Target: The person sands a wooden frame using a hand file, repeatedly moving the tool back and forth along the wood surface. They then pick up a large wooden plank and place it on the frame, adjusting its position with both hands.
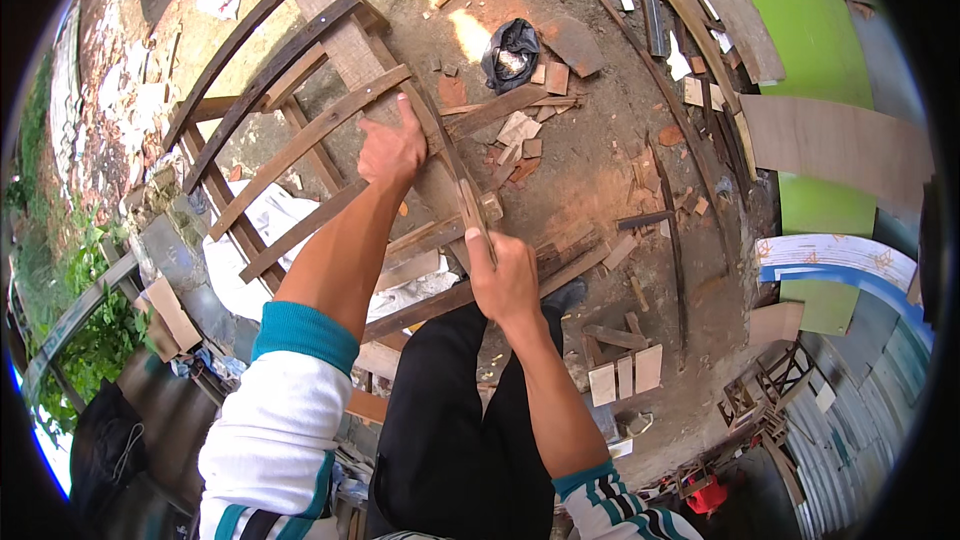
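A slatted wooden frame (350, 52) of weathered boards lies tilted in front of me, to the left of centre. My left hand (393, 148) is over one of its slats (292, 242), at the end by the wide board; the thumb points left and one finger stretches up along the board. The other fingers are curled around the slat's end, partly hidden. At the frame's right edge, my right hand (506, 282) is closed around the lower end of a narrow wooden piece (468, 204). Its lower part is covered by the fist, so its full shape does not show.
A black bag (511, 52) stands open beyond the frame among wood offcuts (520, 128). Long strips lie along the right, near a green panel (815, 210). White cloth (262, 230) lies under the frame. A small wooden piece with pale blocks (625, 372) is by my legs.
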`<state>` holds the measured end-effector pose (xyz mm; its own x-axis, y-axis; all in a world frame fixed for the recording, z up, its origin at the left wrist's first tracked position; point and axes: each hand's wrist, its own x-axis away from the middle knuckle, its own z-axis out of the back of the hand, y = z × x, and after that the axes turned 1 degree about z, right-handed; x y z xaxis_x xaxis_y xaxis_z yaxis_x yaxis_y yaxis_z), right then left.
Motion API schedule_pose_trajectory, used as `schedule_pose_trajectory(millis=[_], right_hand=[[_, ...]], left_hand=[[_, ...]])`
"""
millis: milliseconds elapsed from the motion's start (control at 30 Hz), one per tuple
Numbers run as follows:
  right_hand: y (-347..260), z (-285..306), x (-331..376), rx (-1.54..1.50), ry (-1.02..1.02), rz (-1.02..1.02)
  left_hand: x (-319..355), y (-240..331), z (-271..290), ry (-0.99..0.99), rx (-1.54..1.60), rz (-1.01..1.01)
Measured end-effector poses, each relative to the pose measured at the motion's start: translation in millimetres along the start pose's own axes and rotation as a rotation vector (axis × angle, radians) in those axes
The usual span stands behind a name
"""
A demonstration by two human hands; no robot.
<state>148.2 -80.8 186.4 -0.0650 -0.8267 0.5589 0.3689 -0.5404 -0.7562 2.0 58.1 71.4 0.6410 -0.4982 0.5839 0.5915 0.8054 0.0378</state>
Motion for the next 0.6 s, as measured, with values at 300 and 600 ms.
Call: schedule_pose_trajectory(millis=[300, 600], right_hand=[[21, 2, 31, -0.015, 0.061, 0.079], [-8, 40, 130, -0.055, 0.007, -0.072]], left_hand=[[-3, -6, -10, 0.056, 0.013, -0.041], [0, -9, -8, 0.069, 0.037, -0.033]])
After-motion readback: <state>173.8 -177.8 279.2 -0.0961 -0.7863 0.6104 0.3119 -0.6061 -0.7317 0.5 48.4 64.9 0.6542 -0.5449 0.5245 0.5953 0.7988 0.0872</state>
